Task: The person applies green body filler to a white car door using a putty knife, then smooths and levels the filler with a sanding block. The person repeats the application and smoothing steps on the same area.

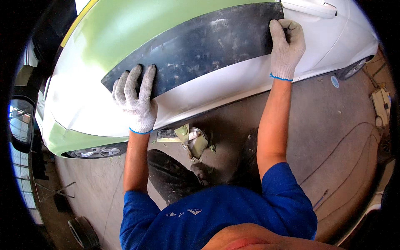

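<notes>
A long, dark, thin flexible sheet (204,46) with pale dusty smudges lies against the side of a white car (225,83). Light green filler (146,25) covers the panel above it. My left hand (135,102), in a white knit glove, rests on the sheet's lower left end with its fingers spread; the thumb is hidden. At the sheet's right end, my gloved right hand (288,50) has its thumb up at the edge and its fingers curled round there. The fingertips are partly out of sight.
By my feet on the floor stands a round container (198,141) with green-smeared spreaders at it. A car wheel (98,151) is at the left, a door handle (310,7) at the upper right. Loose tyres (83,231) lie lower left; a cable (333,152) crosses the right floor.
</notes>
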The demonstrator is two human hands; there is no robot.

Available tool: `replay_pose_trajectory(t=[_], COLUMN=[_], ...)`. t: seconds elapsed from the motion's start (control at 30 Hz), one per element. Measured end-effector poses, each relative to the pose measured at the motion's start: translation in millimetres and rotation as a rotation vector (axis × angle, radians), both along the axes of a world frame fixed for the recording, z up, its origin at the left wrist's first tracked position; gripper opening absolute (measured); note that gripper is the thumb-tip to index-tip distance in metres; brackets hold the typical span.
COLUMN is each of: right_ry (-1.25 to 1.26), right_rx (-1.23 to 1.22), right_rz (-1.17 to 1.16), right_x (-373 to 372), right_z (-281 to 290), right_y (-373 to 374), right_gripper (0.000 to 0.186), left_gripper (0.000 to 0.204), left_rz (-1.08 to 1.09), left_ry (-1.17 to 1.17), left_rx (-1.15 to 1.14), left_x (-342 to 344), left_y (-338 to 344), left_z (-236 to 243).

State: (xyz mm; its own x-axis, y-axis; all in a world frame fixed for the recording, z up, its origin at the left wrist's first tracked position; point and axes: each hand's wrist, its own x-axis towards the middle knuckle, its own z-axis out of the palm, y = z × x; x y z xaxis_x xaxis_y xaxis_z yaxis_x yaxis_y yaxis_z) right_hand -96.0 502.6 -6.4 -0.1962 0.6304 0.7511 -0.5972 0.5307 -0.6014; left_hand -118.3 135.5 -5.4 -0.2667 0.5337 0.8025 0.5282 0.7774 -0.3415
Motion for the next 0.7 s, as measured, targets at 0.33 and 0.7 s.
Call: replay_pose_trajectory(t=[0.33, 0.7], right_ry=[-0.232, -0.505], right_rx=[0.037, 0.067], right_rz=[-0.014, -0.059], right_x=[28.2, 69.4], right_z=[9.0, 18.4], right_y=[-2.1, -1.5], right_gripper=[0.015, 0.026], left_gripper=[0.083, 0.081], left_rz=[-0.055, -0.076], left_ry=[-0.153, -0.448], left_rx=[0.012, -0.034], left_x=[19.0, 62.0], left_y=[-0.2, 2.8], left_z=[9.7, 20.2])
